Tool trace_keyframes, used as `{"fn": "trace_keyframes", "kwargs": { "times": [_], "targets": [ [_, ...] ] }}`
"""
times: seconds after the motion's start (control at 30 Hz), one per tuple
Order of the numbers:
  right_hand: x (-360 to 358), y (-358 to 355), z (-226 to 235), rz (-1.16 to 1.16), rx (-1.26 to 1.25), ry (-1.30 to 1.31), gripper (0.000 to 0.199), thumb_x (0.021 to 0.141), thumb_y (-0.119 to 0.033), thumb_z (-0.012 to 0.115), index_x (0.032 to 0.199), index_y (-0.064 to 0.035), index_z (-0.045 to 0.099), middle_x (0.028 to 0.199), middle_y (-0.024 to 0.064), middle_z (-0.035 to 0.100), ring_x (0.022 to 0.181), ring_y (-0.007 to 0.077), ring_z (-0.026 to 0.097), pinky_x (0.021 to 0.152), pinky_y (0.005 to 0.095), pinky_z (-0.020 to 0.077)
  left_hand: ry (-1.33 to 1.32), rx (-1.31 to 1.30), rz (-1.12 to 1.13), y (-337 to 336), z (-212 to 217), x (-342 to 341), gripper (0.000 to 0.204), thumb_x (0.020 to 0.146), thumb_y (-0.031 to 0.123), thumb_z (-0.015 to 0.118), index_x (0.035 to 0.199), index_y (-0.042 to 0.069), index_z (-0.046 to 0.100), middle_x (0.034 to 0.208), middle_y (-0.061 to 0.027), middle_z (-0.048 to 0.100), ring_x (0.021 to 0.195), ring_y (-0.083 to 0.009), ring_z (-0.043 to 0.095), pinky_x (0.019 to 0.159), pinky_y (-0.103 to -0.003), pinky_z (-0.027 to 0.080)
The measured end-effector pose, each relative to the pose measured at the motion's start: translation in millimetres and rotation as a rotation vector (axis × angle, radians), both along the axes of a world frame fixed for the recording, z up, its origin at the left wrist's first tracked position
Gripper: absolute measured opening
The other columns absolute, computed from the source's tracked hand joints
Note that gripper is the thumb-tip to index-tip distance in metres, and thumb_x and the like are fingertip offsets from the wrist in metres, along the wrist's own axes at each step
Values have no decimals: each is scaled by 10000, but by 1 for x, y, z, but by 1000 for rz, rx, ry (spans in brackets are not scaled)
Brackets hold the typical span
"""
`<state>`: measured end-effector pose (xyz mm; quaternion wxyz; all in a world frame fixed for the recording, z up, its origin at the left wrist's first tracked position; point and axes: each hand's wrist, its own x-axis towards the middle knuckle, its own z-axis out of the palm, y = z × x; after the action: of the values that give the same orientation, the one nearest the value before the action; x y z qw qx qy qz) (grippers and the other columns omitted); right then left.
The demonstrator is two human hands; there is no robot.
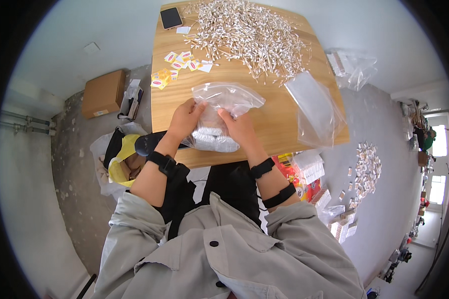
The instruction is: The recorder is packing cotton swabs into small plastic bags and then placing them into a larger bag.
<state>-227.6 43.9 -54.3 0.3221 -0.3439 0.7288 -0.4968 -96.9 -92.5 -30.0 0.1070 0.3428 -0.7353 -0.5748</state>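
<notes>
A clear zip-top plastic bag (228, 93) lies at the near part of the wooden table. Inside its lower end sit bundles of cotton swabs (212, 139), white tips packed together. My left hand (187, 118) grips the bag's left side, thumb on the plastic. On the opposite side my right hand (238, 127) holds the bag too, its thumb pressed on the front. The fingers behind the plastic are partly hidden. Beyond the hands, a big heap of loose cotton swabs (249, 37) covers the far part of the table.
Flat clear bags (314, 107) lie at the table's right. Small yellow-and-white cards (182, 61) and a dark square device (171, 18) are at its left. A cardboard box (103, 93) stands on the left floor; small packs (366, 169) are scattered on the right floor.
</notes>
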Motion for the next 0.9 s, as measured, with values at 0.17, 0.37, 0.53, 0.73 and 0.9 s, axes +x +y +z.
{"fn": "trace_keyframes", "kwargs": {
  "times": [0.17, 0.37, 0.53, 0.73, 0.9],
  "targets": [
    [-3, 11, -17, -464, -138, -289, 224, 881, -180, 588, 933, 37, 616, 708, 51, 606, 628, 126, 558, 524, 279, 449, 242, 89, 241, 29, -7, 14, 572, 878, 392, 607, 1223, -48, 485, 1030, -174, 577, 927, -215, 552, 808, -309, 449],
    [2, 13, -23, -537, 48, -278, 269, 880, -189, 578, 919, 75, 615, 788, 131, 654, 669, 179, 609, 580, 330, 467, 15, -818, 187, 62, 6, 10, 668, 838, 424, 632, 1285, -35, 444, 1262, -243, 474, 1191, -392, 441, 998, -416, 355],
    [15, 8, -11, -443, -61, -291, 292, 866, -208, 616, 978, 62, 615, 828, 115, 652, 712, 171, 609, 618, 332, 480, 97, -486, 112, 42, 2, 1, 483, 875, 329, 608, 1227, 11, 522, 1135, -179, 594, 1059, -339, 554, 921, -381, 426],
    [40, 18, 14, -161, -267, -413, 459, 805, -188, 709, 1166, 31, 528, 1090, 108, 591, 967, 168, 568, 828, 306, 470, 202, -31, 25, 29, -7, 32, 411, 897, 241, 603, 1250, 43, 535, 1054, -157, 644, 935, -210, 624, 839, -292, 469],
    [33, 25, 0, 8, -348, -464, 536, 799, -172, 723, 1239, 24, 487, 1173, 107, 557, 1061, 170, 532, 891, 305, 448, 190, 125, -47, 36, 3, 44, 417, 939, 189, 551, 1304, 3, 478, 1116, -103, 611, 1002, -133, 556, 909, -269, 426]
  ]
}}
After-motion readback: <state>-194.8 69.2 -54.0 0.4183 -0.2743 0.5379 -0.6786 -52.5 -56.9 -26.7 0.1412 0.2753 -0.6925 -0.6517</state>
